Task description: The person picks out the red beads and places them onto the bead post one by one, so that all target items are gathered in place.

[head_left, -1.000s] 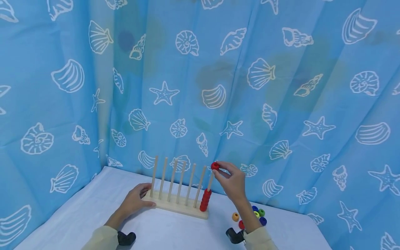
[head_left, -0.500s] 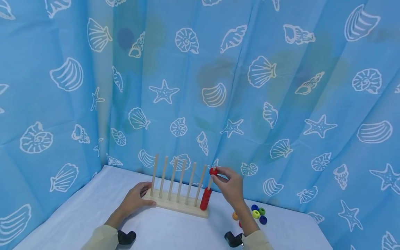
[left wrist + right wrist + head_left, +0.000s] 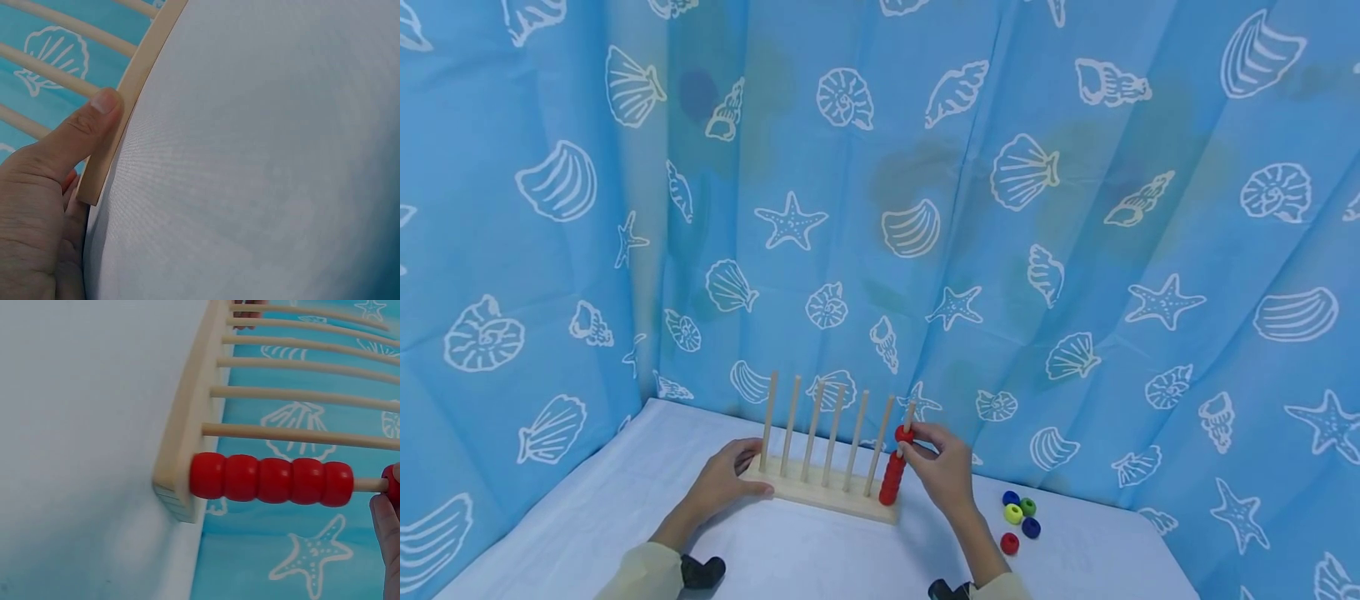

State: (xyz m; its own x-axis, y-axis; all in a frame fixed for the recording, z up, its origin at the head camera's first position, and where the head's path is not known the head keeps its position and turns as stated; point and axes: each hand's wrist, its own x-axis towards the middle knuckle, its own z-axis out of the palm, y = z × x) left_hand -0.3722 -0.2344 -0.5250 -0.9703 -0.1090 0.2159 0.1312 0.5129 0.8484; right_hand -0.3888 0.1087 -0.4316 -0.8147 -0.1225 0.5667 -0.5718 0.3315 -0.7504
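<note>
A wooden peg rack [image 3: 827, 497] with a row of upright pegs stands on the white cloth. My left hand [image 3: 726, 479] grips its left end; the left wrist view shows the thumb [image 3: 84, 128] along the base edge. With thumb and fingers, my right hand [image 3: 946, 471] pinches a red bead [image 3: 904, 433] threaded on the rightmost peg. Below it, on the same peg, a stack of several red beads [image 3: 274, 479] reaches down to the base. A short length of bare peg shows between bead and stack in the right wrist view. The other pegs carry no beads.
Right of my right forearm lie loose beads: a red one [image 3: 1009, 543], a yellow one [image 3: 1013, 513], a green one [image 3: 1028, 506] and blue ones [image 3: 1032, 527]. A blue seashell curtain [image 3: 865, 208] hangs behind the table.
My right hand has brought the red bead onto the rightmost peg's top and slid it partway down. The loose orange bead is now out of sight. My left hand keeps its hold.
</note>
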